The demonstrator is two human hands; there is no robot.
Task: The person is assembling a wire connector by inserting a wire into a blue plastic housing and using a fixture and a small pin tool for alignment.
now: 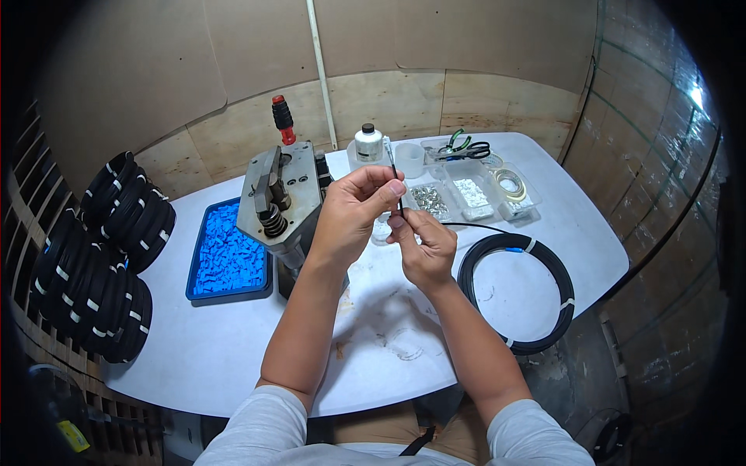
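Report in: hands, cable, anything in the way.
Left hand and right hand: both pinching black cable. Cable coil: on table, right side. Nothing visibly blocking; metal machine close on the left.

I face a brown wall (pixel 497 35) with a plywood band (pixel 396 97) below; pale upright strip (pixel 319 70) crosses both; film-covered surface (pixel 653 147) at my right, bright glare (pixel 696 96) on it; white table (pixel 221 353) before me; slatted wood (pixel 54 353) left; grey floor (pixel 556 388).
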